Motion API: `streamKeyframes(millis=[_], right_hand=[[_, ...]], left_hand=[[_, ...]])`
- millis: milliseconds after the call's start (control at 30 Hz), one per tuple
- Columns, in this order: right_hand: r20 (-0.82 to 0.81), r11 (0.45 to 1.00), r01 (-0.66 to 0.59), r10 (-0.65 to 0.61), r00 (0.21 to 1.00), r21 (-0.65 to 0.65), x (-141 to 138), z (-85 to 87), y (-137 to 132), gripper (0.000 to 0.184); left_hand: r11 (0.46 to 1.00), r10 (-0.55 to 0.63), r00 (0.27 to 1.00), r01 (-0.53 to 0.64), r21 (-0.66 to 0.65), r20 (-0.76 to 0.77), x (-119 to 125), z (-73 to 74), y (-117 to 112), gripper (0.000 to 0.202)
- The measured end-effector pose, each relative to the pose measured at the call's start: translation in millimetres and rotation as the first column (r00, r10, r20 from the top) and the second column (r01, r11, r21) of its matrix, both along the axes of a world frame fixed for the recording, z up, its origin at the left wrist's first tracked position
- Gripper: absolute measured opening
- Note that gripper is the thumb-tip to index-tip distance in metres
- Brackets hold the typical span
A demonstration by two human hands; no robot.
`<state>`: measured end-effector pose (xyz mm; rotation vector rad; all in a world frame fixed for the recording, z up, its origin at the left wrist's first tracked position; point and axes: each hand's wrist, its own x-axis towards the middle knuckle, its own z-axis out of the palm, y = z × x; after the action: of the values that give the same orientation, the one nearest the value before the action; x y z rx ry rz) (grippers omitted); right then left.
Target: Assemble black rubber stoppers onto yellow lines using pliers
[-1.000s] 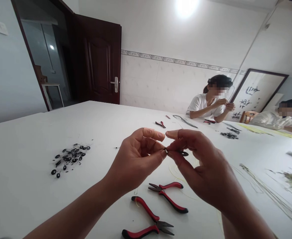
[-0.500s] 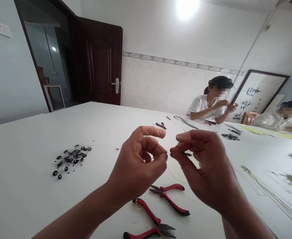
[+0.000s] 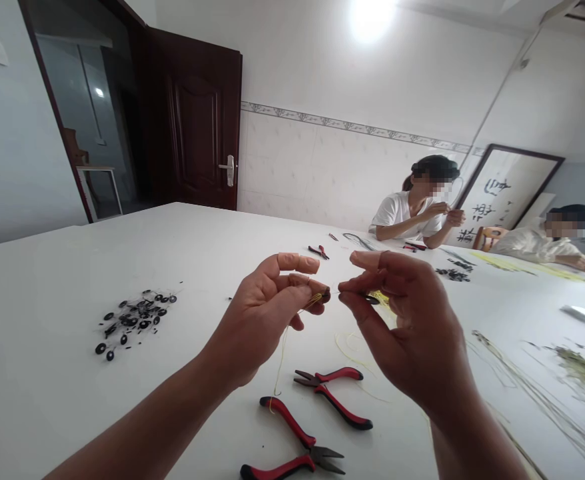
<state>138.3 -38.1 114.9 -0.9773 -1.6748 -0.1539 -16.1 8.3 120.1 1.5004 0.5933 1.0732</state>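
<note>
Grip's pinched tight on both: left hand has thin yellow thread, right hand a small black plastic disc, red-handled steel pliers just below.

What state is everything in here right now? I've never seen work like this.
Left hand, pinching yellow thread, which hangs down loose
Right hand, pinching a small black disc
Heap of black discs, loose on the white table
Red-handled pliers, lying unheld
Second red-handled pliers, lying unheld
Wooden door, standing open
Ceiling lamp, lit
Seated co-worker, hands raised together
</note>
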Motion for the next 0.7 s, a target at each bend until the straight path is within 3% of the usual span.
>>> streamKeyframes(millis=[267,467,700], right_hand=[[0.08,0.998,0.007,-0.002,0.997,-0.057,-1,1.2,-2,0.042],[0.015,1.0,0.004,-0.003,1.0,-0.024,-2,-5.4,2,0.045],[-0.033,0.998,-0.052,0.051,0.998,-0.038,-1,-6.4,0,0.038]], left_hand=[[0.995,-0.027,1.0,0.025,0.094,0.015,4,-4.8,3,0.015],[0.989,-0.075,0.997,0.07,0.128,0.032,0,-6.8,-1,0.015],[0.991,-0.029,0.998,0.021,0.133,0.058,-3,-4.0,1,0.014]])
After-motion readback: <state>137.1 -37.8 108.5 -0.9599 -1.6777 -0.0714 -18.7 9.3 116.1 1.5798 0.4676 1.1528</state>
